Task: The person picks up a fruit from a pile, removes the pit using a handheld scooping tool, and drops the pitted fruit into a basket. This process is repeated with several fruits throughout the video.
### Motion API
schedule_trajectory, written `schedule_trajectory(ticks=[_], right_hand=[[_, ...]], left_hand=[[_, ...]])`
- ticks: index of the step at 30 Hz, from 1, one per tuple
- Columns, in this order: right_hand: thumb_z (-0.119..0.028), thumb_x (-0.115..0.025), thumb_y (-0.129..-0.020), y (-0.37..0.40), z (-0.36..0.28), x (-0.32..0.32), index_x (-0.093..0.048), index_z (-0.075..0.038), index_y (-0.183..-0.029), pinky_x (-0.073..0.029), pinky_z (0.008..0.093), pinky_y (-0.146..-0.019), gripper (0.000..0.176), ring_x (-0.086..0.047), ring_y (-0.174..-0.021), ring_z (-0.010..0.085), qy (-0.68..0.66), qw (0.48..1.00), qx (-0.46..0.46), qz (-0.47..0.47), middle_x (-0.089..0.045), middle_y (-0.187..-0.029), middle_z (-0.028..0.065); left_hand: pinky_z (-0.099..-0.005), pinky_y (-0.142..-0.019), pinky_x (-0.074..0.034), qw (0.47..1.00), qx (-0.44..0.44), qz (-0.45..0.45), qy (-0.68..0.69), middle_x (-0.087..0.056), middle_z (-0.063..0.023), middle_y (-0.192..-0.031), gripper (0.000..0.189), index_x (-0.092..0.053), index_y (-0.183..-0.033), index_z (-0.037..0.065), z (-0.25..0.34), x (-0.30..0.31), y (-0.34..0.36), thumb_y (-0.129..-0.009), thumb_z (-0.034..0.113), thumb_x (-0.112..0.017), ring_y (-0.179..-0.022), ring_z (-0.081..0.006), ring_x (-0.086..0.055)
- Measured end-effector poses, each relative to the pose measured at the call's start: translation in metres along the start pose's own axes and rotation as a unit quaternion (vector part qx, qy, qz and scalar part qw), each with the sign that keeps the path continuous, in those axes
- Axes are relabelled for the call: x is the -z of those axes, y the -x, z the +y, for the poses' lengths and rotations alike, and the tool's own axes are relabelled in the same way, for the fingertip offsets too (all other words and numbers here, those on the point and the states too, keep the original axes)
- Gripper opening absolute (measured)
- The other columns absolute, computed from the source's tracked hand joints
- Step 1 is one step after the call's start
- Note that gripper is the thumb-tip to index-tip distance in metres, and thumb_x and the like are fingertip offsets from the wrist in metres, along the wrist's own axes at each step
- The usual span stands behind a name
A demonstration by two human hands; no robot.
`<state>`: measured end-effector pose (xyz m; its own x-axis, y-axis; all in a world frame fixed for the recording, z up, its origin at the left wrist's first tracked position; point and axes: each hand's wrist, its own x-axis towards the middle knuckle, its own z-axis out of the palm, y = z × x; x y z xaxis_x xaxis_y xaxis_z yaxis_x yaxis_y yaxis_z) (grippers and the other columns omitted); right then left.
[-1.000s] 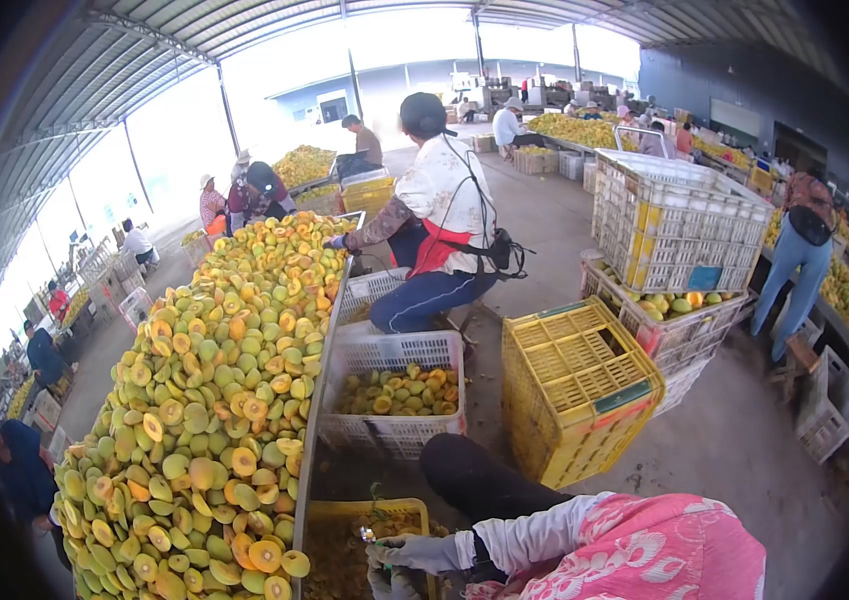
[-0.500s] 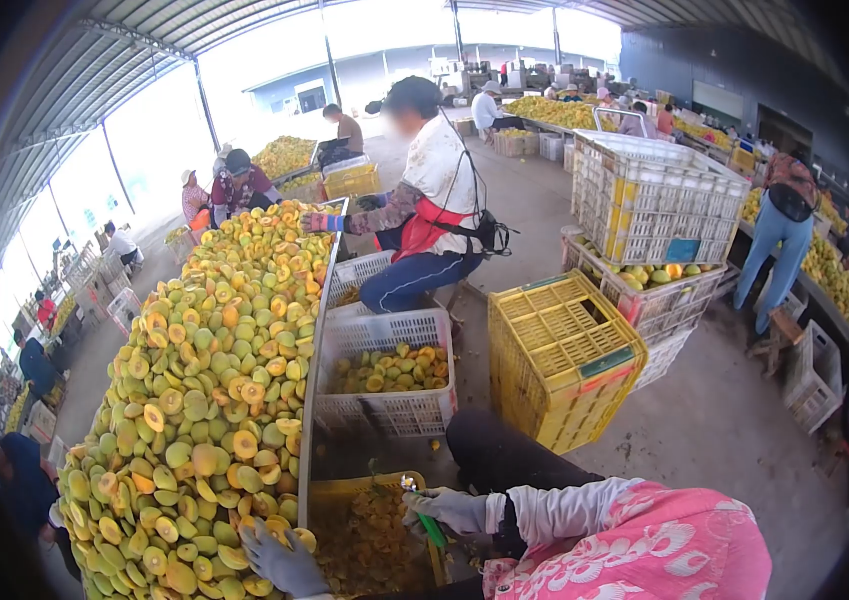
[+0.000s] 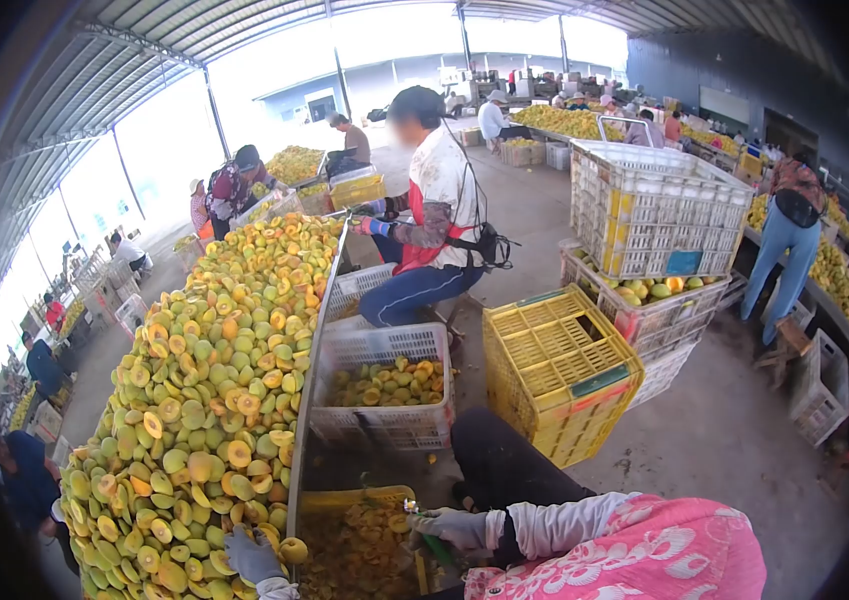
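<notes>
My left hand (image 3: 254, 556), in a grey glove, rests on the near right part of a large heap of halved yellow-green fruit (image 3: 204, 400), like apricots or peaches. Its fingers are apart and touch the fruit; the fingertips are partly hidden among the halves. My right hand (image 3: 459, 528), also gloved, is closed around a small tool with a green handle (image 3: 436, 547) and a shiny metal head. It is held over a yellow crate (image 3: 384, 492) of orange-brown scraps. One fruit half (image 3: 293, 550) lies beside my left hand near the table's metal edge (image 3: 306, 430).
A white crate (image 3: 379, 425) of fruit halves stands beyond the scraps. Right of it are an upturned yellow crate (image 3: 559, 370) and stacked white crates (image 3: 659, 215). A co-worker (image 3: 434, 210) sits along the table's right side. More people and heaps are farther back.
My left hand has shifted left, farther onto the fruit heap. My right hand stays with the tool near the scrap crate. The seated co-worker has drawn their hands back and sits more upright.
</notes>
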<state>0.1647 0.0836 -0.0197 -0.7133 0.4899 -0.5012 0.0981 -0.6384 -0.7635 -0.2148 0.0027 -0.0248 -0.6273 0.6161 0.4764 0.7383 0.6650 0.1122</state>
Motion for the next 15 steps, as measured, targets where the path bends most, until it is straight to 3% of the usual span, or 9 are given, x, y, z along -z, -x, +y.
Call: schedule_trajectory(ticks=[4, 7, 10, 13, 14, 15], right_hand=[[-0.043, -0.057, -0.094, 0.005, -0.001, 0.006, -0.062, -0.003, -0.101, -0.055, 0.0292, -0.071, 0.041, -0.066, -0.079, 0.0159, -0.064, 0.998, -0.029, 0.001, -0.067, -0.09, 0.0079], [-0.042, -0.058, -0.094, -0.003, 0.004, 0.015, -0.06, -0.003, -0.103, -0.055, 0.0296, -0.071, 0.04, -0.066, -0.08, 0.017, -0.081, 0.996, -0.027, -0.012, -0.067, -0.091, 0.0088], [-0.043, -0.058, -0.093, -0.002, 0.002, 0.014, -0.059, -0.002, -0.105, -0.056, 0.0295, -0.071, 0.042, -0.066, -0.079, 0.0175, -0.097, 0.995, -0.025, -0.007, -0.066, -0.091, 0.0093], [-0.043, -0.058, -0.093, -0.005, 0.007, 0.017, -0.058, -0.002, -0.106, -0.056, 0.0299, -0.071, 0.043, -0.066, -0.079, 0.0178, -0.089, 0.995, -0.032, -0.013, -0.066, -0.091, 0.009], [-0.043, -0.058, -0.094, -0.007, 0.01, 0.018, -0.058, -0.002, -0.107, -0.056, 0.0301, -0.072, 0.043, -0.066, -0.079, 0.0181, -0.08, 0.996, -0.038, -0.018, -0.066, -0.091, 0.0089], [-0.043, -0.058, -0.094, -0.008, 0.014, 0.018, -0.058, -0.002, -0.107, -0.056, 0.0301, -0.072, 0.043, -0.066, -0.079, 0.0181, -0.081, 0.996, -0.041, -0.02, -0.066, -0.091, 0.0089]], left_hand=[[-0.0454, -0.073, -0.046, 0.998, 0.045, -0.034, 0.004, -0.055, -0.015, -0.098, 0.039, -0.057, -0.109, 0.007, 0.011, 0.029, -0.001, -0.076, 0.022, -0.072, -0.089, -0.0346, -0.058], [-0.0449, -0.074, -0.046, 0.997, 0.033, -0.048, 0.047, -0.056, -0.0166, -0.1, 0.039, -0.056, -0.108, 0.005, 0.005, 0.043, -0.002, -0.074, 0.015, -0.074, -0.091, -0.0356, -0.059], [-0.0438, -0.079, -0.047, 0.991, 0.096, -0.06, 0.074, -0.057, -0.0172, -0.103, 0.041, -0.056, -0.109, 0.003, -0.002, 0.048, 0.001, -0.073, 0.009, -0.075, -0.095, -0.0362, -0.059], [-0.0388, -0.094, -0.046, 0.986, 0.143, 0.004, 0.087, -0.056, -0.0222, -0.125, 0.055, -0.048, -0.129, -0.005, -0.036, 0.033, 0.01, -0.08, 0.008, -0.069, -0.113, -0.0362, -0.056], [-0.0371, -0.097, -0.045, 0.985, 0.146, -0.057, 0.065, -0.052, -0.0226, -0.132, 0.059, -0.042, -0.135, -0.008, -0.038, 0.042, 0.01, -0.084, 0.01, -0.066, -0.116, -0.0355, -0.055], [-0.0371, -0.097, -0.045, 0.985, 0.148, -0.057, 0.061, -0.052, -0.0226, -0.132, 0.059, -0.042, -0.135, -0.008, -0.042, 0.04, 0.013, -0.084, 0.01, -0.066, -0.116, -0.0355, -0.055]])
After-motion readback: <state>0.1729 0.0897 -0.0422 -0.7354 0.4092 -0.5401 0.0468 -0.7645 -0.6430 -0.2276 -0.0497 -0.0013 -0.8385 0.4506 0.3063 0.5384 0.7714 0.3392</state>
